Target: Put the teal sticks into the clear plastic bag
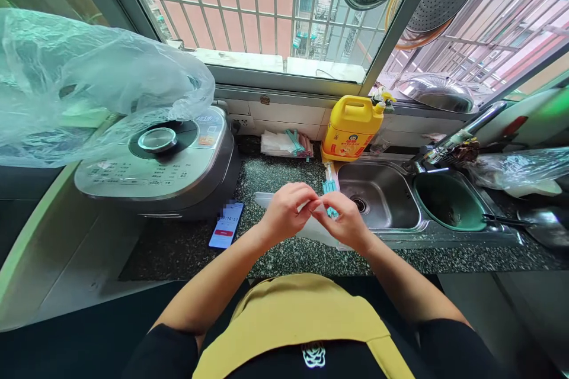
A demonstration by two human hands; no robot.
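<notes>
My left hand [291, 208] and my right hand [340, 219] meet over the counter, just left of the sink. Both are closed in a pinch, fingertips nearly touching, on a thin translucent plastic bag [317, 232]. The bag spreads below and behind my fingers; its pinched edge is mostly hidden. A turquoise strip [329, 187] shows just behind my right hand; whether it joins the bag I cannot tell. Against the back wall lies a stack of clear bags [282, 143] with turquoise and pink edges.
A rice cooker [111, 174] stands at left under a large plastic sheet [111, 77]. A phone [226, 225] lies on the speckled counter [186, 260]. A yellow jug [353, 128] stands behind the steel sink [411, 213], whose right side holds a green basin [448, 198].
</notes>
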